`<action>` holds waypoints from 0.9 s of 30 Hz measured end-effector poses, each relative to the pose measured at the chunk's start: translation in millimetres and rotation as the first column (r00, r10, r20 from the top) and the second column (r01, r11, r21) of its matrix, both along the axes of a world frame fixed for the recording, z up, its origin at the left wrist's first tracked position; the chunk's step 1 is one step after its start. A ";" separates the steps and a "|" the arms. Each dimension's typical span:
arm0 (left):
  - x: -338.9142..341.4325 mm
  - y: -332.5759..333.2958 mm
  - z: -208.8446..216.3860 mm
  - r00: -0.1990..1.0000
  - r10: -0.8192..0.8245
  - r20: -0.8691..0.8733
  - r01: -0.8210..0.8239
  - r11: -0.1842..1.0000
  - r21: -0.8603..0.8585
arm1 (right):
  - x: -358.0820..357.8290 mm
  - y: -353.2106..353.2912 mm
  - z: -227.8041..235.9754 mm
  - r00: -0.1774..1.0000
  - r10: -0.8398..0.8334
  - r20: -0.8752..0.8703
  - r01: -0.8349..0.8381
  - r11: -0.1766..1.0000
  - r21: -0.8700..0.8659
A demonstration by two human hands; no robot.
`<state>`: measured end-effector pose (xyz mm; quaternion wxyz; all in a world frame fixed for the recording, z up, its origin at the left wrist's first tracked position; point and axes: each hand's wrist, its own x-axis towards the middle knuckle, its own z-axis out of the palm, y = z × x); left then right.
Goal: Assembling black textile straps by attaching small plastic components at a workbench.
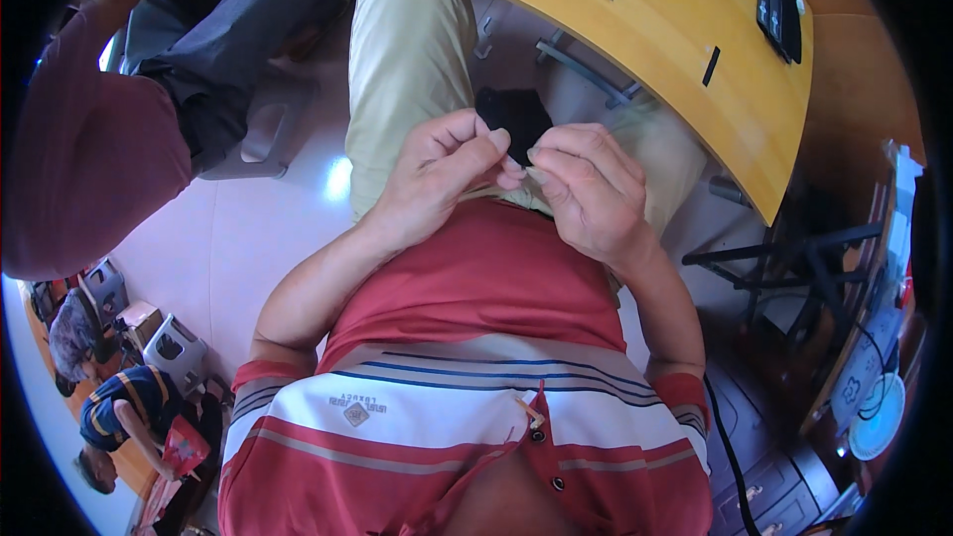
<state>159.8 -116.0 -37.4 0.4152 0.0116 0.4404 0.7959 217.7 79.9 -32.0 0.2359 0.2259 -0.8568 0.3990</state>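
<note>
A small piece of black cloth point(514, 117) is held up above my lap, between my two hands. My left hand point(444, 167) is closed on its lower left edge, thumb pressed against the fingers. At the cloth's lower right edge, my right hand point(598, 184) has thumb and forefinger pinched together, almost touching the left fingertips. Whatever lies in that right pinch is too small to make out. Both forearms rest close to my red and white shirt point(476, 268).
A yellow wooden table point(685, 15) curves along the upper right, bearing short black strips point(712, 66) and a flat black bundle point(779, 15). To the left sits a person in a maroon top point(109, 154). Another person point(129, 417) is at lower left. A black metal frame point(794, 263) stands right.
</note>
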 end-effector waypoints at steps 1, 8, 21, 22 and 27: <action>0.9 -0.1 0.6 0.999 0.005 -0.033 -0.006 1.000 -0.011 | -1.8 1.4 -2.0 0.999 -0.010 -0.040 0.010 1.000 0.003; 2.8 -2.7 -5.5 0.994 0.008 -0.106 -0.010 1.000 -0.018 | 0.6 -0.8 -7.0 0.995 -0.036 -0.093 0.041 0.997 0.058; -1.1 9.6 -12.3 0.818 0.144 -0.557 -0.273 0.949 -0.155 | -3.5 16.2 -7.2 0.839 0.171 0.516 0.110 0.876 -0.469; -3.9 10.5 -11.8 0.817 0.144 -0.559 -0.273 0.950 -0.154 | -5.5 19.2 -8.3 0.798 0.221 0.561 0.149 0.829 -0.539; -10.1 19.7 -8.9 0.681 0.078 -0.728 -0.320 0.926 -0.201 | -8.4 28.7 -11.1 0.700 0.390 0.598 0.245 0.656 -0.714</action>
